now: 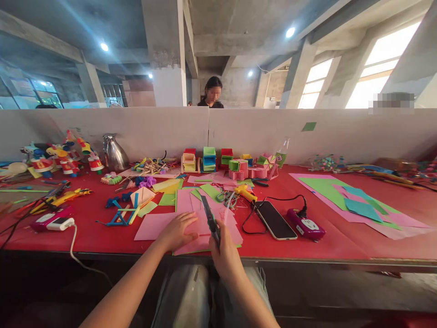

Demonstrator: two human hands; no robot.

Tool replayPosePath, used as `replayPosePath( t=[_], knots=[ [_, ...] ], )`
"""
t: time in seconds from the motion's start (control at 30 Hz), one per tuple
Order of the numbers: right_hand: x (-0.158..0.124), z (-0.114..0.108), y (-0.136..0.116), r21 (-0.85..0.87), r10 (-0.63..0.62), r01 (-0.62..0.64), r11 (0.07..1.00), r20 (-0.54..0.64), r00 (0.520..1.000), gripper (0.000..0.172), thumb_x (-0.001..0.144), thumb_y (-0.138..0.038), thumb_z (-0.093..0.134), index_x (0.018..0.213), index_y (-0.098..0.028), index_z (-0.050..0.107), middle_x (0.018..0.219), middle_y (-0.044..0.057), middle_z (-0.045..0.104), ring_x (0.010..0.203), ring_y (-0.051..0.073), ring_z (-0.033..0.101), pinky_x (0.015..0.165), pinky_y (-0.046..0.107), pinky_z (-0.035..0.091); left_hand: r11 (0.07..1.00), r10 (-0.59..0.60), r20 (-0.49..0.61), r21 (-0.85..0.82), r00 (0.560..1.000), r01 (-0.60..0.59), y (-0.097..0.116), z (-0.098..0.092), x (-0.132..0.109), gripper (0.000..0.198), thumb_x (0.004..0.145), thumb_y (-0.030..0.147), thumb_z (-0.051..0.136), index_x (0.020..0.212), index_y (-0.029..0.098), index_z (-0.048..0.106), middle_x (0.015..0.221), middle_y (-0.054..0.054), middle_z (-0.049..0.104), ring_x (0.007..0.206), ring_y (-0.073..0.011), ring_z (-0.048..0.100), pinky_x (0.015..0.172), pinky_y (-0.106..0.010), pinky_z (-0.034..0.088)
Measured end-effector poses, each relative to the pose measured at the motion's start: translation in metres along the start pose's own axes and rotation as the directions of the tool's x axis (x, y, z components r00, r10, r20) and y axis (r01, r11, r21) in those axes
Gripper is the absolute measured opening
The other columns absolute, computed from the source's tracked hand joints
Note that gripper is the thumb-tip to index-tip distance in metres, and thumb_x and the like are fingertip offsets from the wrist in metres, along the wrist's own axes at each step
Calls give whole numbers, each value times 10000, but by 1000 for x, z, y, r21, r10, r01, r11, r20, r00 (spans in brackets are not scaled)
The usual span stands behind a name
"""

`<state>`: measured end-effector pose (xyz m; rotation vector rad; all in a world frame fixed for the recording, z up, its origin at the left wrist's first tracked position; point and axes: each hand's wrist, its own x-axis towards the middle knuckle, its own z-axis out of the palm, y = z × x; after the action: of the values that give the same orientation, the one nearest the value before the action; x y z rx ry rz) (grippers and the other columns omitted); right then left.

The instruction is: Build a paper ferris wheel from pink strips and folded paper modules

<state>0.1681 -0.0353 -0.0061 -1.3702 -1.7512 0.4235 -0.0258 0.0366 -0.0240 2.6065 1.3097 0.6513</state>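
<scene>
My right hand (225, 250) is closed around the dark handle of a utility knife (209, 215), its long blade pointing away from me over the paper. My left hand (178, 231) lies on a pink paper sheet (153, 227) with its fingers stretched out and the thumb towards the knife. Under and behind the hands are more pink and green sheets (168, 199), partly overlapping. Whether the blade touches the paper I cannot tell. Just beyond the knife lie scissors (225, 197) and a yellow glue gun (245, 193).
Right of the hands lie a phone (276, 220) and a purple socket block (306, 225) with a black cable. Left is a paper-and-stick frame (124, 214). Paper boxes (209, 159) and a metal jug (115, 152) stand before the partition (246, 134); a person (213, 93) is beyond it.
</scene>
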Motion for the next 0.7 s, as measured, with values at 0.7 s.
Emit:
replayPosePath(
  t=[0.7],
  knots=[
    [-24,-90,45,263,390,-480,837,327,861,534,720,-365,536,1220,-189,477,556,-77,414,443,80,362,438,222,293,995,35,-122,-94,992,-46,1,-5,-13,475,851,494,455,1175,169,576,1210,-75,598,1139,-194,543,979,-346,448]
  ],
)
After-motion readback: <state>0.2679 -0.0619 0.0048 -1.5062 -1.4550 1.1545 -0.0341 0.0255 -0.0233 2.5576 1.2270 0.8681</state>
